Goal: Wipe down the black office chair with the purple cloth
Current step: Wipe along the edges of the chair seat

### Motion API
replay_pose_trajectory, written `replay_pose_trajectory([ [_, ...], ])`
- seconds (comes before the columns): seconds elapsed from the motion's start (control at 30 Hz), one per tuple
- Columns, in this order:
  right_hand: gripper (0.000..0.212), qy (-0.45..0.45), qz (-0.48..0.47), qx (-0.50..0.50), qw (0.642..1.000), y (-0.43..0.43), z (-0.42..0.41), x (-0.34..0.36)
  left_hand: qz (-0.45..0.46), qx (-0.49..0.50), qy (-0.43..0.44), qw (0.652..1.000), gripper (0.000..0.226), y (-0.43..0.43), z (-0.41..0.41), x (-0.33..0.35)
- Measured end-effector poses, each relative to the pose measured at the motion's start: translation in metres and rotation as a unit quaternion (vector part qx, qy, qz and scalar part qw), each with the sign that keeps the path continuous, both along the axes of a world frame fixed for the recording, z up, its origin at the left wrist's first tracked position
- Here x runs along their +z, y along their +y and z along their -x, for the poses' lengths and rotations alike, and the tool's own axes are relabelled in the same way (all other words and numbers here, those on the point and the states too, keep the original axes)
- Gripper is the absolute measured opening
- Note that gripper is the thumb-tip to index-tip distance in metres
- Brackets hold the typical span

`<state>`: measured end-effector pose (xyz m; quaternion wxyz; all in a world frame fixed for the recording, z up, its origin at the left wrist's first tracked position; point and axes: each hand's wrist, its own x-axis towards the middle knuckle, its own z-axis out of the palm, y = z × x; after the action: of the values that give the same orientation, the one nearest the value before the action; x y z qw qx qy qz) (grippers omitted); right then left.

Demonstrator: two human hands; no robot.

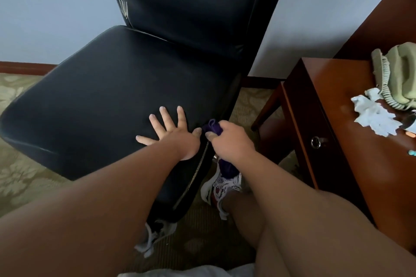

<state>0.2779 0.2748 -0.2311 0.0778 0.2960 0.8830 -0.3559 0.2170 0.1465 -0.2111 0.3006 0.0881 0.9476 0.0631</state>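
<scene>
A: Hand poses?

B: Left hand (171, 134) flat on the black office chair (126, 87) seat, near the seat's right edge — fingers spread wide, palm down, grip apart, holding nothing. Left forearm runs in from lower left, straight.

A: Right?

B: Right hand (229, 141) just beside the left, at the seat's right side edge. Grip clamped on the purple cloth (211, 127) — a bunched bit pokes out above the knuckles, the rest hangs below the wrist toward the floor. Thumb of the left hand sits almost against the cloth.

A: Cloth on the chair?

B: Touching the side edge of the seat or very close; can't tell which from this angle.

A: Surroundings?

B: Wooden bench (333, 105) to the right, near the chair, narrow gap between. On it: a pale green phone (398, 74) with coiled cord, crumpled white tissue (376, 117). Drawer knob (316, 142) on its front. Patterned carpet (24, 173) under everything. Sneaker (221, 189) right below the hanging cloth, next to the seat's front corner; second shoe (155, 236) partly hidden under the left forearm.
</scene>
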Motion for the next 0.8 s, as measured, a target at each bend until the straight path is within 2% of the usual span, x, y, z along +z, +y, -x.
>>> replay_pose_trajectory([
  [0.07, 0.022, 0.022, -0.008, -0.034, 0.999, -0.001, -0.001, -0.003, 0.023, -0.067, 0.008, 0.997, 0.077, -0.018, 0.003, 0.005],
  [0.17, 0.023, 0.071, 0.084, -0.089, 0.99, 0.002, 0.0, -0.004, 0.058, -0.143, 0.023, 0.988, 0.08, -0.056, 0.0, 0.008],
  [0.3, 0.026, 0.058, 0.109, -0.051, 0.991, 0.014, 0.004, 0.005, 0.058, -0.163, 0.007, 0.985, 0.087, -0.084, -0.017, 0.002],
  [0.43, 0.018, -0.026, 0.076, 0.038, 0.996, 0.011, -0.005, 0.018, 0.067, -0.156, 0.02, 0.985, 0.087, -0.083, -0.022, -0.007],
  [0.53, 0.027, -0.083, 0.037, 0.1, 0.991, -0.008, -0.022, 0.02, 0.072, -0.16, 0.028, 0.984, 0.087, -0.082, -0.021, -0.012],
  [0.6, 0.03, -0.087, 0.004, 0.114, 0.99, -0.019, -0.032, 0.021, 0.066, -0.161, 0.02, 0.984, 0.088, -0.084, -0.02, -0.013],
  [0.73, 0.023, -0.024, -0.103, 0.068, 0.992, -0.019, -0.027, 0.019, 0.043, -0.161, 0.005, 0.986, 0.088, -0.085, -0.017, -0.014],
  [0.8, 0.022, 0.002, -0.104, 0.005, 0.995, -0.007, -0.011, 0.015, 0.031, -0.156, -0.007, 0.987, 0.088, -0.087, -0.016, -0.015],
])
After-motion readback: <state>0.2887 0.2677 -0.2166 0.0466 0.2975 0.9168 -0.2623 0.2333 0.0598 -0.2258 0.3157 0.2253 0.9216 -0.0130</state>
